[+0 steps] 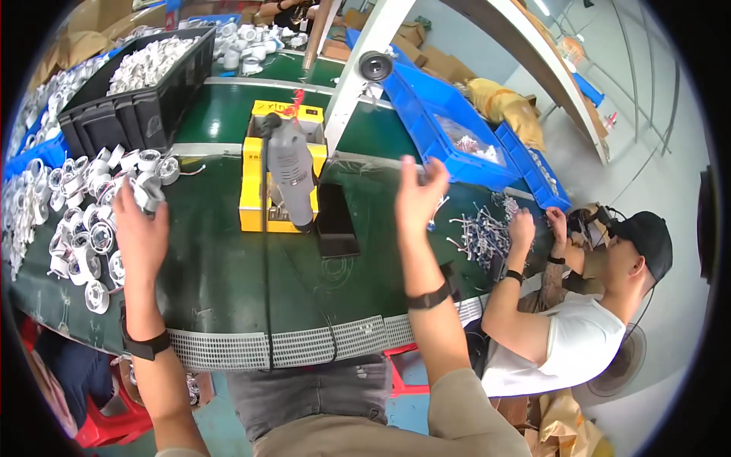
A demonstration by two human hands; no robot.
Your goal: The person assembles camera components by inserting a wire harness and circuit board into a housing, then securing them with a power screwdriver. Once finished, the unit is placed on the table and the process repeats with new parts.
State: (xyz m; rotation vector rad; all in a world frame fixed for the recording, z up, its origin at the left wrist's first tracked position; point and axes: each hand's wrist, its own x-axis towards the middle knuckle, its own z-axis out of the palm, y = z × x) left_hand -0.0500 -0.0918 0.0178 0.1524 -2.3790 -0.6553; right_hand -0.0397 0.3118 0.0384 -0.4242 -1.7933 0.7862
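My left hand [142, 236] is raised over the left part of the green table, its fingers closed around a white ring-shaped plastic housing [147, 192]. Beside it lies a heap of similar round white housings [90, 221], several with thin wires. On the other side, my right hand [419, 196] is up near the blue bin, thumb and forefinger apart. A small blue-tipped part with pale wires [436, 212] hangs at its lower right edge, seemingly held by the other fingers. Right of it spreads a pile of small wired parts [483, 238].
In the middle stand a yellow box [253, 212] with a grey handheld power tool [289, 167] and a black phone-like slab [336, 221]. A black crate [164, 126], a blue bin [480, 171] and a white post [365, 65] stand behind. A co-worker [567, 331] handles parts at right.
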